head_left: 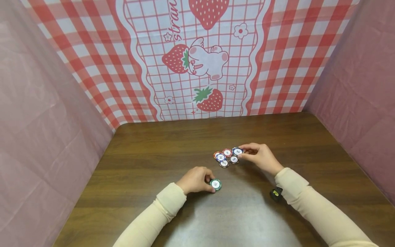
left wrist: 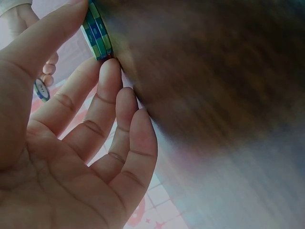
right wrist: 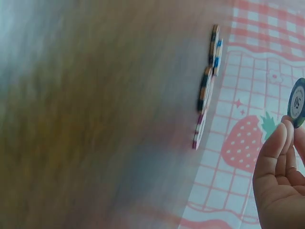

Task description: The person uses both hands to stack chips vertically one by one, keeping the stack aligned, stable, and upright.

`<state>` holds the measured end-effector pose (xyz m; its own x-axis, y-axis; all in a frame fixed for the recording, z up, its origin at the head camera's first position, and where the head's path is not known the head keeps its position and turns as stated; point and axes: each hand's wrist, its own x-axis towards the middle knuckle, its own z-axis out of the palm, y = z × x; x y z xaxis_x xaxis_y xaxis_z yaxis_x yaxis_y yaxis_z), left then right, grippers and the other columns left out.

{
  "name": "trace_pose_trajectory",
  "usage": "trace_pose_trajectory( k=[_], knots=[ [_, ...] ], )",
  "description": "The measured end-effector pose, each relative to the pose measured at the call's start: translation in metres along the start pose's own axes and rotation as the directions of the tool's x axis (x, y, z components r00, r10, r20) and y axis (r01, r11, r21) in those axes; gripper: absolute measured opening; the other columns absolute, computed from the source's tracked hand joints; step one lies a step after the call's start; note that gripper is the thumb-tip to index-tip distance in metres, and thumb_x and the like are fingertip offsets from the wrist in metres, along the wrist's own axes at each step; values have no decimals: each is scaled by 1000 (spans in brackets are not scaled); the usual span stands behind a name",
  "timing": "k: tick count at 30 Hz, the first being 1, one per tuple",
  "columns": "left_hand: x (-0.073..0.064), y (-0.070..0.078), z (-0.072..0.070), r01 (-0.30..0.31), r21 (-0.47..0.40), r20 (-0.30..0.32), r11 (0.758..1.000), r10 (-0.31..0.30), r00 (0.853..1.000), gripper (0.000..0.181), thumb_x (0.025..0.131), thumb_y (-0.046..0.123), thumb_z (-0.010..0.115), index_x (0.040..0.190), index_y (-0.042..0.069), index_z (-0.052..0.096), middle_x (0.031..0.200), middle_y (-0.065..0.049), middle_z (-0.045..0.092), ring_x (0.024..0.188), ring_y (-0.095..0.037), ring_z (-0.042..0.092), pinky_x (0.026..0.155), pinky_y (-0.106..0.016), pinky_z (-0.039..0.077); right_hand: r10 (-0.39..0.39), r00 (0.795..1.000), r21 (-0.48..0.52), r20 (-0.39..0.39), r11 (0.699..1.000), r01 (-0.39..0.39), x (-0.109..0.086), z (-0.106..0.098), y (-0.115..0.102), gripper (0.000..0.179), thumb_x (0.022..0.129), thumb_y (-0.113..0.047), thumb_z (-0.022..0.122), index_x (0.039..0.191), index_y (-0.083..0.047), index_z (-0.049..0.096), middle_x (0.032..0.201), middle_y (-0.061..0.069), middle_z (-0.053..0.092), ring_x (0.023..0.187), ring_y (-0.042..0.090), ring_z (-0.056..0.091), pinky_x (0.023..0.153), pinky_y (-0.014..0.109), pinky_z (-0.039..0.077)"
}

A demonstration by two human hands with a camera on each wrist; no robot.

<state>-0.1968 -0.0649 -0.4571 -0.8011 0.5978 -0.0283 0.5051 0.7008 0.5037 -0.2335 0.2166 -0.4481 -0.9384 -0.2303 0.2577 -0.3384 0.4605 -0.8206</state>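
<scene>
My left hand (head_left: 196,180) pinches a small stack of green poker chips (head_left: 215,184) marked 20 between thumb and fingertips, low at the table surface. In the left wrist view the green chips (left wrist: 97,31) show their striped edges. My right hand (head_left: 260,157) pinches a dark blue poker chip (head_left: 237,151) marked 50. The right wrist view shows this dark chip (right wrist: 297,102) raised off the table. Close by lie loose poker chips: a red one (head_left: 227,152), a blue one (head_left: 220,157) overlapping a red-orange one (head_left: 215,155), and two black ones (head_left: 234,160).
The brown wooden table (head_left: 148,147) meets a red-checked strawberry cloth (head_left: 197,61) at the back. Pink cloth walls (head_left: 348,85) stand at both sides. A small black object with a yellow-green patch (head_left: 275,194) sits by the right cuff.
</scene>
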Motion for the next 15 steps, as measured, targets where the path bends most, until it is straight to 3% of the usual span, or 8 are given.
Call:
trace_pose_trajectory(
  k=[9,15],
  knots=[
    [0,-1,0,5,4,1,1000,-5,1000,30,67,29,89,90,17,74,78,4,64,69,-2,49,66,-19,41,-17,999,97,50,995,12,-8,16,-9,31,79,-13,80,107,-1,72,87,8,68,74,4,60,64,18,51],
    [0,-2,0,1,-3,0,1000,-1,1000,29,67,29,89,89,18,74,77,5,64,69,-2,50,66,-19,41,-32,995,85,97,996,24,-13,26,-13,34,79,-15,81,110,-3,73,87,9,68,73,3,59,65,18,50]
  ],
)
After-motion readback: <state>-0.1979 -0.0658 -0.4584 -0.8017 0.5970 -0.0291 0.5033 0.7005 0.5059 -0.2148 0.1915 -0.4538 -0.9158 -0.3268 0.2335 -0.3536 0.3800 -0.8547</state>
